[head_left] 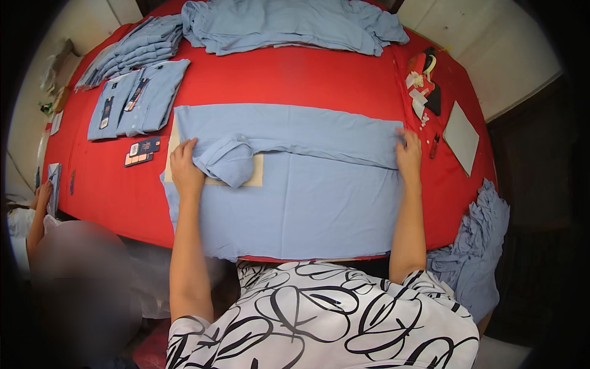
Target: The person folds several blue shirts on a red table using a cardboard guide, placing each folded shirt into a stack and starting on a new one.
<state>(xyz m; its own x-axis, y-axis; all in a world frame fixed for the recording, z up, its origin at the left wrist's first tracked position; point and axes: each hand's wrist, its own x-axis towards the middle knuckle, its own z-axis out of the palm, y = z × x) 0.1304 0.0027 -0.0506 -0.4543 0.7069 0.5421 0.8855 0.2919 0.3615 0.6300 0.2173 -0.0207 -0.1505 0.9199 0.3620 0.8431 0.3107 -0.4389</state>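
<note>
A light-blue shirt lies spread across the table in front of me, its far side folded over in a long strip. Its sleeve end is bunched over a cream cardboard sheet, which shows only in part. My left hand is closed on the shirt's left end, beside the bunched cloth. At the opposite end, my right hand pinches the corner of the folded strip. Some of the fingertips are hard to make out against the cloth.
Folded shirts with tags lie at the left near two loose tags. More blue shirts are heaped at the back. A white card and small items lie right. Another person sits left; blue garments hang at right.
</note>
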